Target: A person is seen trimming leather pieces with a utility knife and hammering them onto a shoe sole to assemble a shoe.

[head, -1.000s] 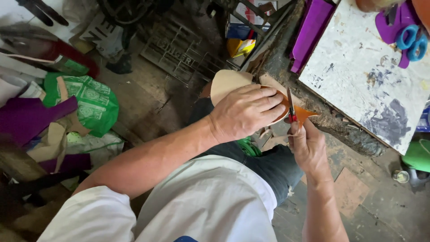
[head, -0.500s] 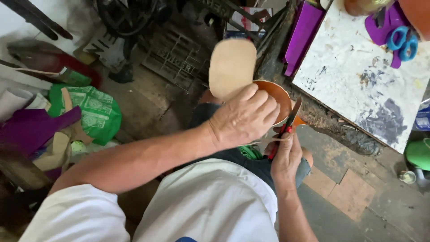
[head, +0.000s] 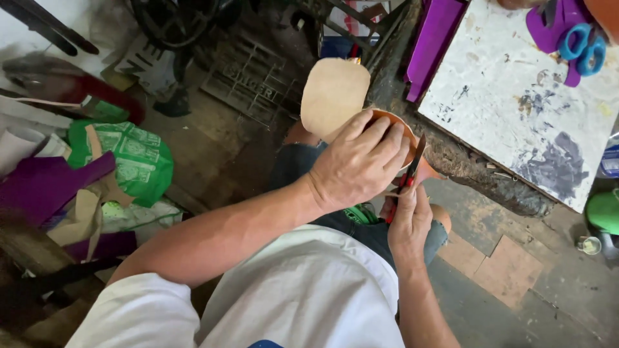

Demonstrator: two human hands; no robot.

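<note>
My left hand (head: pixel 361 164) grips a tan, oval leather piece (head: pixel 332 93) shaped like a shoe sole, holding it over my lap with its rounded end pointing away from me. An orange-brown edge of the piece (head: pixel 396 122) curls out beside my fingers. My right hand (head: pixel 407 219) holds a red-handled cutting knife (head: pixel 411 169), and the blade rests against that orange-brown edge. A thin strip of trimmed leather (head: pixel 431 173) sticks out to the right of the blade. Both hands are close together above my knees.
A paint-stained white board (head: pixel 516 103) lies at the right, with blue-handled scissors (head: pixel 583 48) and purple sheet material (head: pixel 435 38) on it. A green bag (head: pixel 129 161), purple and tan scraps (head: pixel 51 187) sit at the left. A metal grate (head: pixel 248 80) stands ahead.
The leather piece has been turned up so its tan face shows. My right hand with the knife has shifted slightly along the edge.
</note>
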